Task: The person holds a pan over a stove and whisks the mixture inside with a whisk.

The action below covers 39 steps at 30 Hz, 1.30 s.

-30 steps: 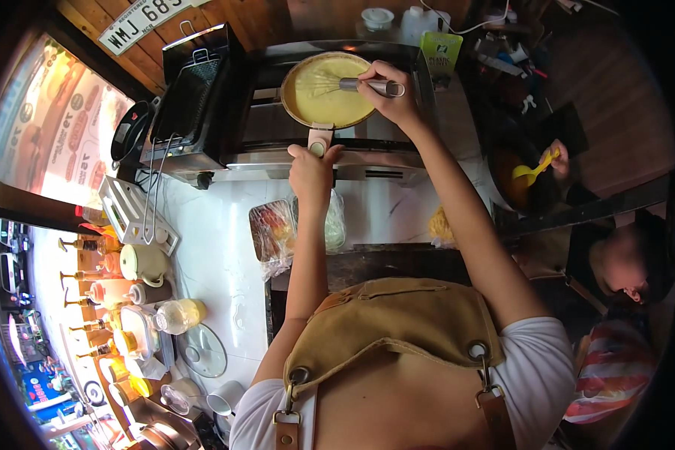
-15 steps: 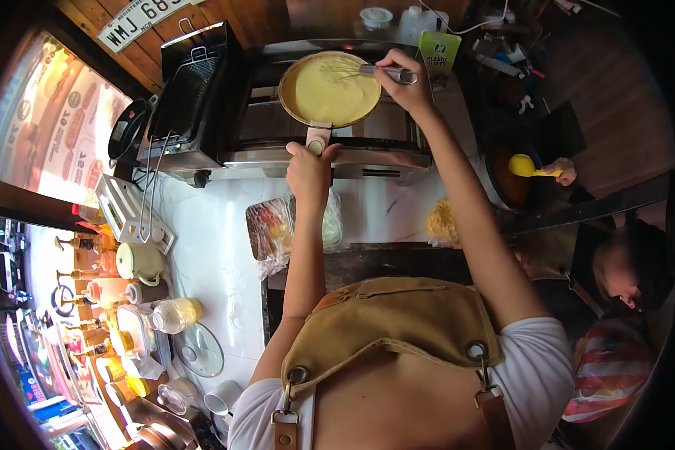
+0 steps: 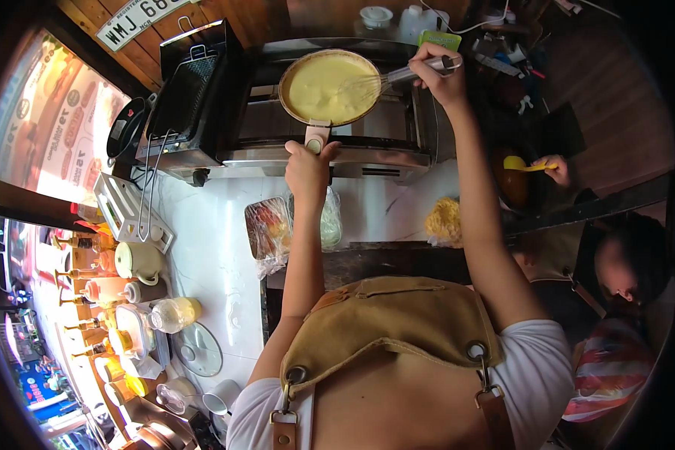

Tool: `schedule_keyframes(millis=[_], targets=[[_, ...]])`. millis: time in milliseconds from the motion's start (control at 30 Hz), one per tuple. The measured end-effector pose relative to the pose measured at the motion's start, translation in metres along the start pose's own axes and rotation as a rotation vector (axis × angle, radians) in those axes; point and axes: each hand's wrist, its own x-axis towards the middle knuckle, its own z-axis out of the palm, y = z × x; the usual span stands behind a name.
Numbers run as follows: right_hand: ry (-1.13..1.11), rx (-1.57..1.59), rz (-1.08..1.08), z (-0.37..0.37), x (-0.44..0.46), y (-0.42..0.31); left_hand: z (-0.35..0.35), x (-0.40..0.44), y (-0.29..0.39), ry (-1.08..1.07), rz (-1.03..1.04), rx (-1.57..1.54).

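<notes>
I am monitoring: left hand (image 3: 307, 166) is gripping frying pan (image 3: 282, 96) by its handle (image 3: 317, 133); right hand (image 3: 438, 73) is gripping wire whisk (image 3: 394, 77) in yellow mixture (image 3: 319, 84).

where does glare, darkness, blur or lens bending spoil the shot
Head view: glare at the left washes out the banner and leaves bright patches on the white counter; head view, right side: deep shadow around the yellow ladle; head view, outer rim: fisheye curving and black corners; head view, top middle: the whisk has soft wires, perhaps from motion.
</notes>
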Motion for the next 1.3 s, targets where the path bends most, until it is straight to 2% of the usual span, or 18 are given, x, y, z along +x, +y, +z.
schedule_keyframes(millis=[67,133,200,333,400,467,533,600,733,833,900,1000,1033,1067,1133,1300], targets=[[0.041,-0.060,-0.023,0.001,0.007,0.006,-0.001,0.000,0.000,0.000,0.010,-0.001],[0.053,-0.265,-0.293,0.016,0.014,0.024,-0.002,0.000,0.000,-0.013,0.008,-0.005],[0.026,-0.280,-0.341,0.029,0.014,0.041,-0.002,0.000,0.000,-0.023,0.004,-0.009],[0.031,-0.165,-0.262,0.050,0.006,0.053,-0.002,0.000,0.000,-0.026,-0.004,0.002],[-0.057,-0.096,-0.125,0.052,-0.001,0.050,-0.002,0.000,0.001,-0.035,-0.012,0.001],[-0.090,-0.045,-0.113,0.046,-0.003,0.047,-0.004,-0.001,0.002,-0.040,-0.020,-0.004],[-0.182,0.140,0.067,0.032,-0.006,0.039,-0.003,0.000,0.001,-0.041,-0.020,-0.009],[-0.187,0.148,0.017,0.018,-0.003,0.034,-0.002,0.001,0.000,-0.043,-0.018,-0.012],[-0.120,0.074,0.060,-0.002,0.002,0.006,0.001,0.001,-0.002,0.004,0.004,0.003],[-0.072,0.057,-0.056,-0.003,0.009,0.013,0.002,0.001,-0.002,0.007,0.004,-0.006],[-0.048,-0.127,-0.069,0.002,0.010,0.017,0.002,0.001,-0.002,0.009,0.006,-0.002],[-0.059,-0.214,-0.283,0.020,0.015,0.056,-0.001,0.000,-0.001,-0.016,0.002,-0.010],[-0.072,-0.197,-0.284,0.027,0.014,0.062,-0.002,0.000,0.000,-0.022,0.001,-0.018],[-0.039,-0.050,-0.135,0.036,0.008,0.057,-0.003,0.000,0.000,-0.027,0.000,-0.026],[-0.076,0.027,-0.006,0.047,0.001,0.048,-0.003,0.000,0.001,-0.028,-0.008,-0.024],[-0.183,0.134,0.096,0.040,-0.004,0.029,-0.002,0.000,0.002,-0.027,-0.021,-0.012]])
